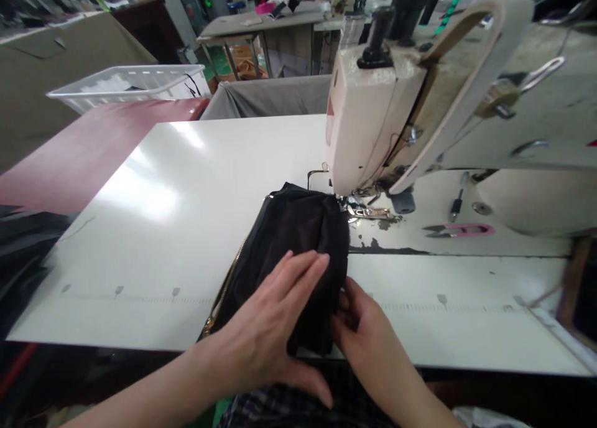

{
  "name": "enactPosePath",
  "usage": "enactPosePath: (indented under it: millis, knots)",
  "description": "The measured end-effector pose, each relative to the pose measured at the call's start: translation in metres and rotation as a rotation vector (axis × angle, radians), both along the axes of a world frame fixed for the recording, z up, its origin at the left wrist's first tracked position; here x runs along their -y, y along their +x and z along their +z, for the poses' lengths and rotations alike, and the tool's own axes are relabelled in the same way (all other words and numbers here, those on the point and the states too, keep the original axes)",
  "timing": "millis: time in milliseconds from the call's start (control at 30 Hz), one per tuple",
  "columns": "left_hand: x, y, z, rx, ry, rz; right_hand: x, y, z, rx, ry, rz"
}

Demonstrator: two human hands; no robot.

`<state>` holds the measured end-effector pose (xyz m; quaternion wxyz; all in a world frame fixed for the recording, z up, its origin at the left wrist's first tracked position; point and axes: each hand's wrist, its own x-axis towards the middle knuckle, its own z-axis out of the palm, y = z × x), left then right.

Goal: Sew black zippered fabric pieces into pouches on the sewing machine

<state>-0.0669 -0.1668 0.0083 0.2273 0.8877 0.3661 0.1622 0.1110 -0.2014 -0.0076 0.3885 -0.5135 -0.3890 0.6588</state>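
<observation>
A black fabric piece [293,229] with a gold zipper along its left edge lies on the white sewing table [186,216], its far end next to the presser foot [361,210] of the sewing machine [373,123]. My left hand [275,322] rests flat on the fabric, fingers stretched out and together. My right hand [361,328] pinches the fabric's right near edge with curled fingers.
Pink thread snips [461,230] and a small screwdriver [457,201] lie on the machine bed to the right. A red board [84,148] and a white plastic basket [125,83] sit at the far left. A grey fabric bin [270,95] stands behind the table.
</observation>
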Motion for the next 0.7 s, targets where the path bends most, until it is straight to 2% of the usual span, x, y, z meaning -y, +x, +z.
enactPosePath:
  millis: [67,167,233,300,367,433,500,700]
  knots:
    - [0.012,0.005,-0.005,0.021,0.023,-0.051,0.003,-0.003,0.002,0.063,0.020,0.026]
    - [0.021,0.006,-0.011,0.143,0.080,-0.012,0.008,-0.002,0.002,0.113,0.082,0.010]
    - [0.019,0.004,-0.007,0.232,0.090,0.028,0.012,-0.002,0.003,0.071,0.079,-0.037]
    - [0.015,0.002,0.005,0.252,0.115,0.053,0.017,-0.003,0.005,-0.054,0.003,-0.077]
    - [0.011,0.002,0.016,0.168,0.208,-0.012,0.024,-0.004,0.008,-0.227,-0.114,-0.095]
    - [0.011,0.005,0.021,0.082,0.330,-0.153,0.032,-0.004,0.010,-0.340,-0.205,-0.105]
    - [0.015,0.008,0.018,0.081,0.401,-0.238,0.040,-0.004,0.012,-0.377,-0.246,-0.126]
    - [0.025,0.009,0.002,0.195,0.396,-0.275,0.054,-0.001,0.010,-0.349,-0.316,-0.175]
